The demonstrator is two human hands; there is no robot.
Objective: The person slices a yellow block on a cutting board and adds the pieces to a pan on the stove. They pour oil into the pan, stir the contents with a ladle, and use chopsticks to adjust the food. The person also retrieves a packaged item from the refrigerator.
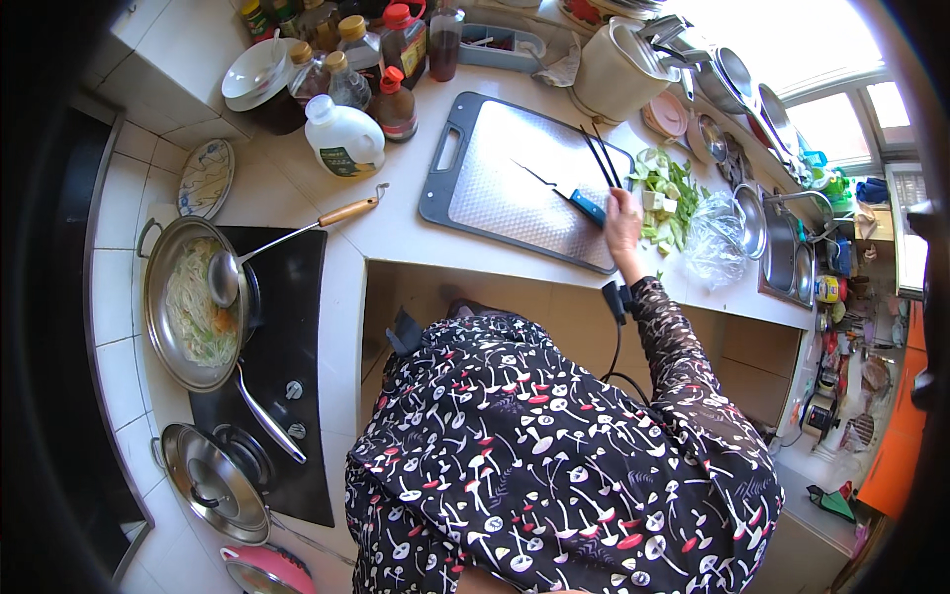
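Observation:
Black chopsticks [603,157] stick up from the fingers of my right hand [623,223], over the right edge of a cutting board [512,178] with a textured metal surface. A knife with a blue handle [588,209] lies on the board beside that hand. Cut green leaves with pale pieces [660,200] lie on the counter just right of the hand. My left hand is out of view. On the stove at left, a wok [159,312] holds pale noodle-like strands with green and orange bits [197,312]; a metal ladle [224,278] rests in it.
Sauce bottles [397,104] and a white jug [345,137] crowd the back left of the counter. A lidded pan [215,482] stands at the lower left. Right of the greens are a clear plastic bag [716,237] and a sink [779,252]. A beige pot [620,70] stands behind the board.

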